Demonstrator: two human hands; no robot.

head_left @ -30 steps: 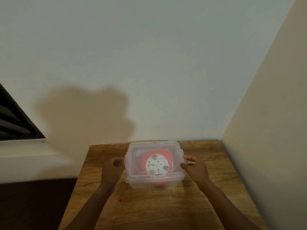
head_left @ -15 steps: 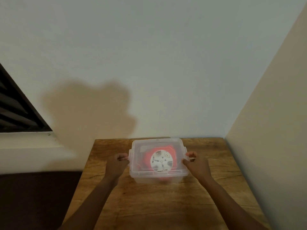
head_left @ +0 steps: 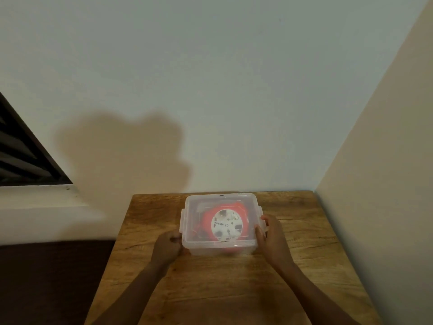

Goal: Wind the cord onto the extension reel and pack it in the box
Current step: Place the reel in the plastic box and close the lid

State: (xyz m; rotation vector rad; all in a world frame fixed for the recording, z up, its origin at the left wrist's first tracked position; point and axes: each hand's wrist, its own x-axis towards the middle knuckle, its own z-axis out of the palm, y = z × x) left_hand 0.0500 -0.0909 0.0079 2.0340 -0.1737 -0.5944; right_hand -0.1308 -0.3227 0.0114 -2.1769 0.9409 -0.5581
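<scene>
A clear plastic box with its lid on stands near the far edge of the wooden table. Inside it lies the red extension reel with a round white socket face turned up. My left hand has its fingers curled against the box's left side, at the lid's edge. On the right side, my right hand grips the lid latch with thumb and fingers. The cord itself is not visible apart from the reel.
The table stands in a corner, with a pale wall behind it and another wall close on the right. A dark louvred window and its sill are on the left. A dark floor lies left of the table.
Both hands have closed in on the box's sides: the right hand now holds the right latch and the left hand is against the left edge. The box appears to stay put.
</scene>
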